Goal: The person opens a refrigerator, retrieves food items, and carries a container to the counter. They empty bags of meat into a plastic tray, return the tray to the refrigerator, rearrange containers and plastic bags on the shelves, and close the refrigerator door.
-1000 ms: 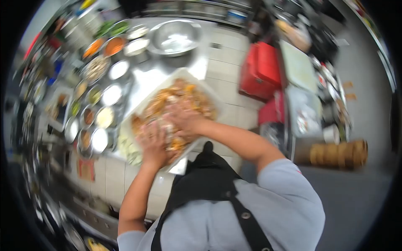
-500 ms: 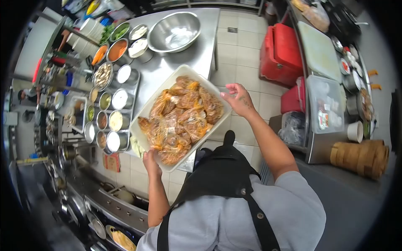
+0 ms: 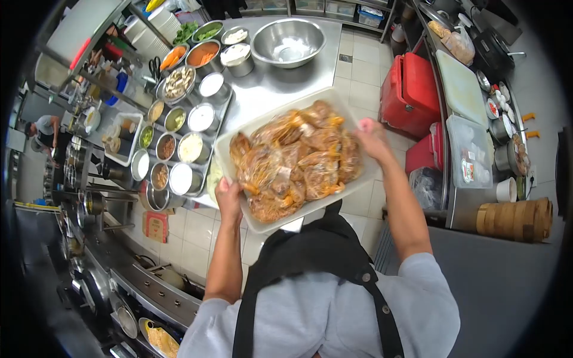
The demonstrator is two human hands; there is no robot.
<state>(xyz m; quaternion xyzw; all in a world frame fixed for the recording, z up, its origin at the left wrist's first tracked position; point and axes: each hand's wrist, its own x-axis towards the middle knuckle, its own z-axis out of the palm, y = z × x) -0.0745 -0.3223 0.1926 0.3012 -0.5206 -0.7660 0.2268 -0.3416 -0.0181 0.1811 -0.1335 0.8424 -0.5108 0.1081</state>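
In front of my apron I carry a pale plastic tub [image 3: 262,227] by its two ends. Inside lie several clear plastic bags of orange-brown marinated meat [image 3: 292,161], pressed together. My left hand [image 3: 229,198] is closed on the tub's near left corner, thumb over the rim. Its fingers under the tub are hidden. At the opposite end, my right hand [image 3: 373,138] is closed on the right rim, slightly blurred. A pale green item [image 3: 213,179], perhaps a cloth, shows beside the tub's left end.
On the steel table [image 3: 268,89] stand a large steel bowl [image 3: 288,43] and several metal containers of ingredients, including sliced mushrooms [image 3: 179,82]. Red coolers [image 3: 409,89] sit on the floor to the right, beside a counter with bamboo steamers [image 3: 514,219]. Another person [image 3: 45,131] stands far left.
My right hand, whose fingers were raised at the rim, now grips the tub's right end. The tub has shifted right and turned more level across my view.
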